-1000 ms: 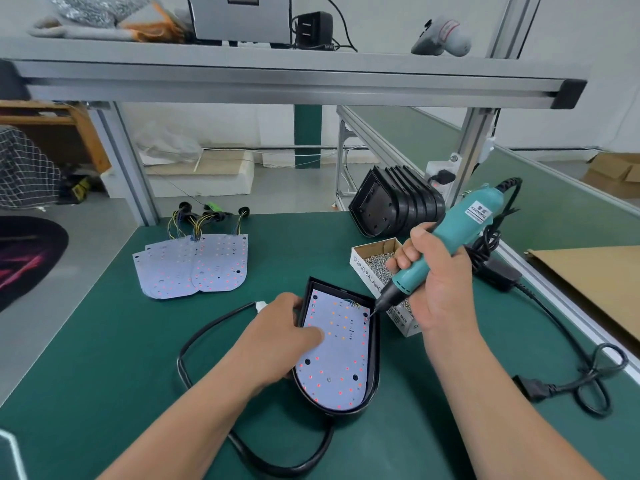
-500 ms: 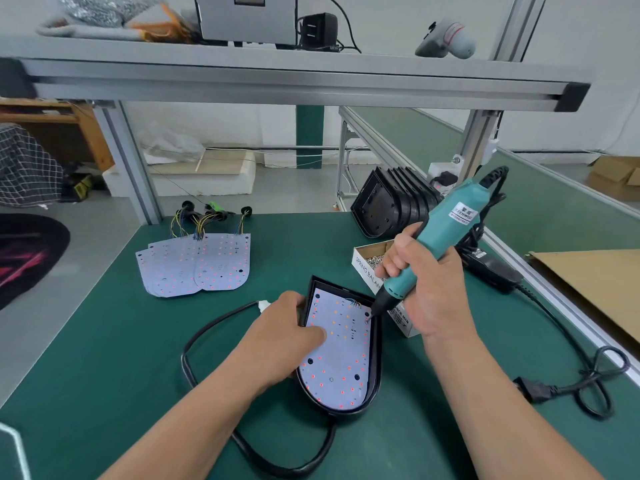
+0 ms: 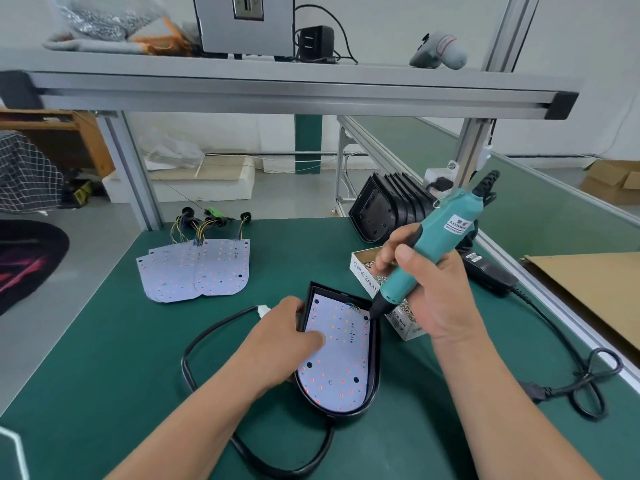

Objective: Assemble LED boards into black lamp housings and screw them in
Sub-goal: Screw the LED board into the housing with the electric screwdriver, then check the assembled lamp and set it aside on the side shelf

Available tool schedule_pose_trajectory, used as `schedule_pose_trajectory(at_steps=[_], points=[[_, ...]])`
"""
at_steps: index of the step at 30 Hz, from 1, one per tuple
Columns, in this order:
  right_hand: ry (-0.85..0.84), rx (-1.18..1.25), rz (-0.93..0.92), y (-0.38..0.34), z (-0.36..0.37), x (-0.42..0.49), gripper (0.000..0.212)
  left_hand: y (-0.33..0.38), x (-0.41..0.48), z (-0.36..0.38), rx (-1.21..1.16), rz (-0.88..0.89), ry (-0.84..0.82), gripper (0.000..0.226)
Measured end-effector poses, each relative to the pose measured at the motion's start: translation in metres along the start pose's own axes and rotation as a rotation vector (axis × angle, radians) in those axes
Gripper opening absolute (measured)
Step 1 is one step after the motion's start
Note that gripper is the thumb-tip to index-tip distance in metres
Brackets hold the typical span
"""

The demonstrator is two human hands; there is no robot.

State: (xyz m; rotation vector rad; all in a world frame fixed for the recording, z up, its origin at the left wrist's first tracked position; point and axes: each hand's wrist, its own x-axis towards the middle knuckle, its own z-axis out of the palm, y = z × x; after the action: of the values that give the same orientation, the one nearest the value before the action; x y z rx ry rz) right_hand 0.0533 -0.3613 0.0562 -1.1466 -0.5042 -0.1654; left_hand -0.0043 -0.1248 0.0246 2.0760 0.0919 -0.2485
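Note:
A black lamp housing (image 3: 375, 379) lies flat on the green mat in front of me, with a white LED board (image 3: 341, 362) seated inside it. My left hand (image 3: 284, 344) grips the housing's left rim, thumb pressing on the board. My right hand (image 3: 433, 292) grips a teal electric screwdriver (image 3: 440, 237), tilted, its tip touching the board's upper right corner. A black cable (image 3: 207, 336) with a white connector loops from the housing's left side round the front.
A small box of screws (image 3: 360, 268) stands just behind the screwdriver tip. Spare black housings (image 3: 381, 209) lean stacked at the back right. Loose LED boards (image 3: 197, 268) with wires lie at the back left. The screwdriver's power cord (image 3: 588, 375) coils at right, beside cardboard (image 3: 588, 289).
The screwdriver has tilted a little more upright over the board's upper right corner. My left hand has stayed on the housing.

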Motion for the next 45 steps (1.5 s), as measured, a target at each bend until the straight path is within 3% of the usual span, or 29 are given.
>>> schedule_pose_trajectory(at_steps=[3,6,9,13,18,22,25,29,31,34,37,38,40,42,45], points=[[0.005,0.0,-0.047,-0.009,-0.001,0.0,0.016,0.0,0.0,0.0,-0.008,0.004,0.0,0.036],[0.154,0.0,-0.035,-0.021,-0.002,0.0,0.017,0.001,0.0,-0.002,-0.023,0.004,-0.016,0.036],[0.352,-0.107,0.076,-0.035,-0.021,0.003,0.03,0.0,0.002,-0.003,-0.027,0.008,-0.024,0.03],[0.434,-0.362,0.315,-0.047,-0.067,0.001,0.014,-0.003,0.005,-0.006,-0.069,0.011,-0.045,0.019],[0.337,-0.983,0.494,-0.048,-0.115,-0.019,0.011,0.002,0.003,-0.009,-0.214,-0.016,-0.042,0.051],[0.154,-1.413,0.534,-0.042,-0.117,-0.023,0.019,0.003,0.007,-0.001,-0.48,-0.127,-0.035,0.025],[0.069,-1.708,0.592,-0.039,-0.114,-0.022,0.028,0.009,0.006,-0.001,-0.793,-0.227,-0.093,0.025],[0.038,-1.834,0.601,-0.037,-0.106,-0.024,0.029,0.005,0.004,-0.004,-1.165,-0.262,-0.258,0.029],[0.065,-1.927,0.497,-0.033,-0.1,-0.027,0.032,0.002,0.003,-0.002,-1.235,-0.227,-0.288,0.029],[0.161,-1.858,0.178,-0.031,-0.079,-0.027,0.054,-0.001,0.004,0.002,-1.256,-0.194,-0.275,0.027],[0.244,-1.54,-0.112,-0.031,-0.036,-0.031,0.027,-0.003,0.006,0.003,-1.26,-0.202,-0.245,0.026],[0.217,-1.353,-0.06,-0.029,-0.016,-0.034,0.017,-0.003,0.006,0.004,-1.263,-0.209,-0.236,0.025],[0.06,-0.963,0.199,-0.019,0.02,-0.039,0.038,-0.002,0.006,0.006,-1.259,-0.223,-0.221,0.025],[-0.131,-0.834,0.386,0.0,0.043,-0.041,0.053,-0.001,0.007,0.007,-1.245,-0.213,-0.204,0.024],[-0.235,-0.622,0.471,0.025,0.055,-0.04,0.029,0.005,0.005,0.01,-1.239,-0.16,-0.204,0.024]])
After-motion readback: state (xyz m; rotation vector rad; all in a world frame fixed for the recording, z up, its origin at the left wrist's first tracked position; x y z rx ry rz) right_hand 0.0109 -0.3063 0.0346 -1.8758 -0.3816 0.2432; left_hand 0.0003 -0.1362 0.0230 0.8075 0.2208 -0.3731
